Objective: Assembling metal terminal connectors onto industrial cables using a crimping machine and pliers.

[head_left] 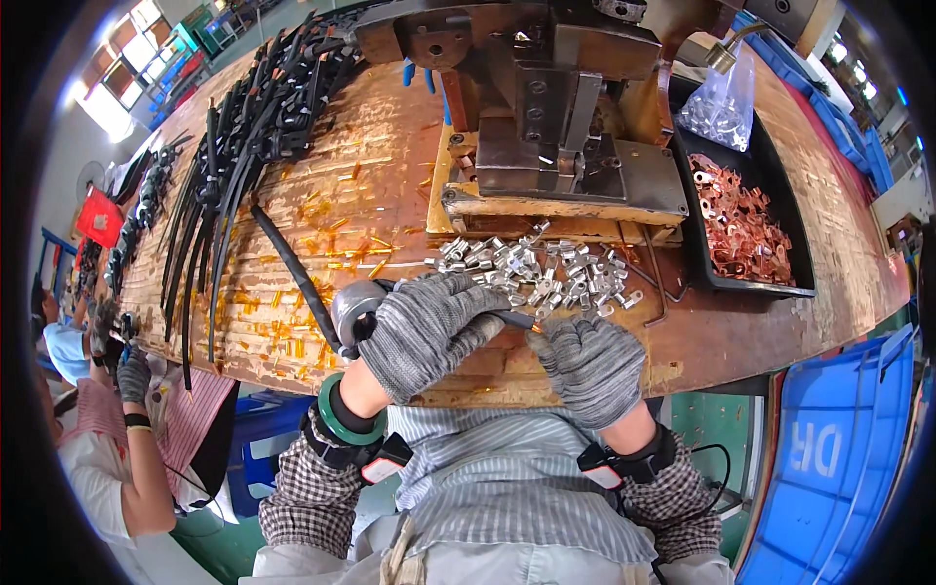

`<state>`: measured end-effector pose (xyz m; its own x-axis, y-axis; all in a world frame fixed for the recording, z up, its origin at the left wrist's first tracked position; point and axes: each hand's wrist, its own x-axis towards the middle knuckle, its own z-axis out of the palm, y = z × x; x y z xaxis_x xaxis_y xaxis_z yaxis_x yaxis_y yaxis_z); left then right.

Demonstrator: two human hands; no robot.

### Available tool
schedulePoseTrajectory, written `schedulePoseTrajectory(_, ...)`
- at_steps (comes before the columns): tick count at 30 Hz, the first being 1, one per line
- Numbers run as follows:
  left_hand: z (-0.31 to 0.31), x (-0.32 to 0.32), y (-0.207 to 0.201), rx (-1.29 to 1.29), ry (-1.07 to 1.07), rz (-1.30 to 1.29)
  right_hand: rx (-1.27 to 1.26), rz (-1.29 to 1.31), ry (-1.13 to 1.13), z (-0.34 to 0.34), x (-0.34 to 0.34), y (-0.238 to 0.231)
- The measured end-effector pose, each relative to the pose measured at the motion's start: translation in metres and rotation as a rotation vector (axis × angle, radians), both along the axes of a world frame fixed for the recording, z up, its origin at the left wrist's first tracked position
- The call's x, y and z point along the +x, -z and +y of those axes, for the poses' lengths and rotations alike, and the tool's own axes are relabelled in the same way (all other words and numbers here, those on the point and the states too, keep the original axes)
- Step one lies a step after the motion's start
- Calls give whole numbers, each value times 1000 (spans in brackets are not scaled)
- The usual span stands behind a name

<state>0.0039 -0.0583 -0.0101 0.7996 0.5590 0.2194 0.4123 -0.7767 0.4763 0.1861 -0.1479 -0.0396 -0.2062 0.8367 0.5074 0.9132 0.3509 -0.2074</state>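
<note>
The cable [514, 318] is over the table [721, 336], near the lugs [556, 273]: left grip [419, 327] wrapped round its dark length, right grip [592, 361] bunched at its copper tip [536, 329], any hold hidden. Probably light and springy, its strands easily splayed; best held behind the tip.

blue crate [829, 497] at lower right, bright windows [134, 57] at upper left, nearest co-worker [93, 478] at left

grey-flecked gloves [414, 331] I watch from afar, dark-and-white checked sleeves [307, 497], grey-and-white striped apron [478, 448], black cable [512, 318], silver lugs [483, 255], copper-coloured lugs [741, 229], amber scraps [339, 223], blue crate [819, 487]
</note>
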Motion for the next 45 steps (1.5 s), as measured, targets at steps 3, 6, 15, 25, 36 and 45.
schedulePoseTrajectory(3,-1,1,-3,16,-21,16,-143,39,90,-5,-2,5)
schedulePoseTrajectory(6,-2,2,-12,9,-21,86,-246,326,73,-8,1,9)
schedulePoseTrajectory(15,5,24,5,-51,204,-26,-260,554,69,-14,27,3)
schedulePoseTrajectory(25,13,20,-9,-375,156,-1,-222,-179,168,10,52,-9)
schedulePoseTrajectory(36,12,17,-12,-463,135,-84,-180,-265,71,0,53,-1)
schedulePoseTrajectory(45,8,18,-8,-231,107,-131,-205,-232,124,-3,50,0)
